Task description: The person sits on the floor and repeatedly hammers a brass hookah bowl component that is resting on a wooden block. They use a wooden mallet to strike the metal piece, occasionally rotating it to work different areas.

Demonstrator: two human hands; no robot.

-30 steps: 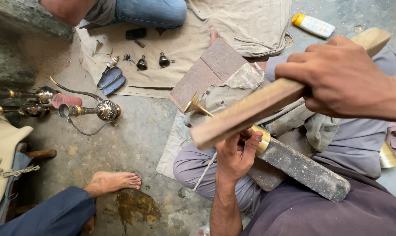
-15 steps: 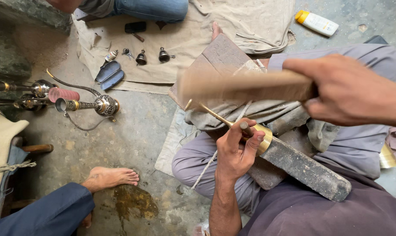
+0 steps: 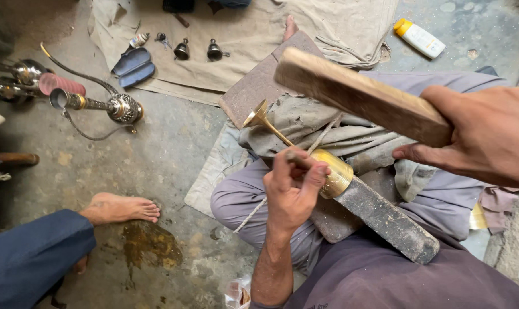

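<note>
My right hand (image 3: 482, 137) is closed around one wooden bat (image 3: 359, 97), raised above my lap. My left hand (image 3: 293, 189) pinches one thin tool (image 3: 296, 155) against the single brass funnel piece (image 3: 305, 154), which lies on one dark iron bar (image 3: 385, 220) across my thighs. Beyond my hands, two small bells (image 3: 198, 50) sit on the cloth (image 3: 242, 34).

A rough grey concrete floor (image 3: 168, 154) is seen, scuffed and marked by a dark brownish stain (image 3: 147, 243). A dusty beige cloth (image 3: 305, 28) is spread over its upper part, and a smaller grey cloth (image 3: 216, 171) is laid near the middle. Silver metal pipe pieces (image 3: 99, 106) are laid at the left, a white bottle with a yellow cap (image 3: 419, 37) at the upper right, and soft, even daylight is cast throughout.
</note>
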